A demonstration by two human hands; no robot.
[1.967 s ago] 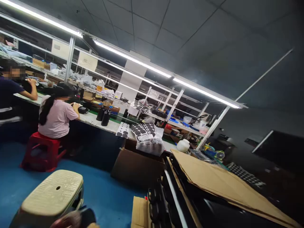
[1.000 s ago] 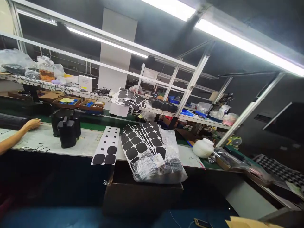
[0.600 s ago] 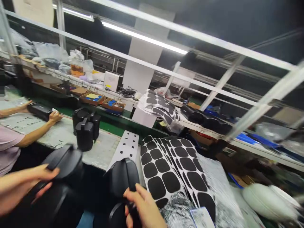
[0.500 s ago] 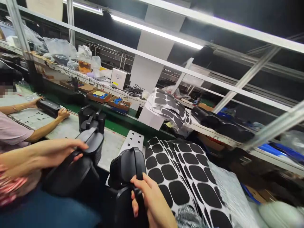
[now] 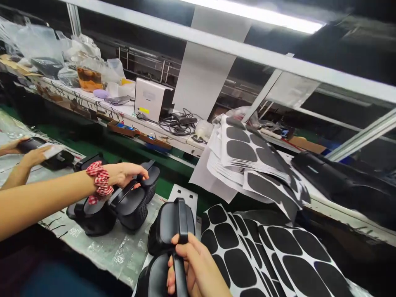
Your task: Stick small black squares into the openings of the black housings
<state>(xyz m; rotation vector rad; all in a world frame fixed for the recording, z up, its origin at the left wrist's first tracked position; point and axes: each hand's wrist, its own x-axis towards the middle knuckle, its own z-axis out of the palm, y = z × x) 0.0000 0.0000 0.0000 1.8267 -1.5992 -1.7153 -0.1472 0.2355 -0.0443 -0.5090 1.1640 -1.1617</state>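
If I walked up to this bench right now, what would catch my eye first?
Probably the white sheets of black rounded pads, fanned out at the lower right, with more sheets draped over the shelf behind. Next, the black plastic cases: the right hand grips one by its handle at the bottom centre, while the left hand, a red scrunchie on its wrist, rests on another standing on the bench.

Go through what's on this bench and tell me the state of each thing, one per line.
Left hand: closed on a handle of the black units on the bench.
Right hand: grip closed on the strap of the black unit in front.
Black units on the bench: standing on the bench cover.
Black unit in front: held up, off the bench.
Pad sheets: stacked loosely, edges curling.
White box: upright on the shelf.
Co-worker's hands: on a dark part.
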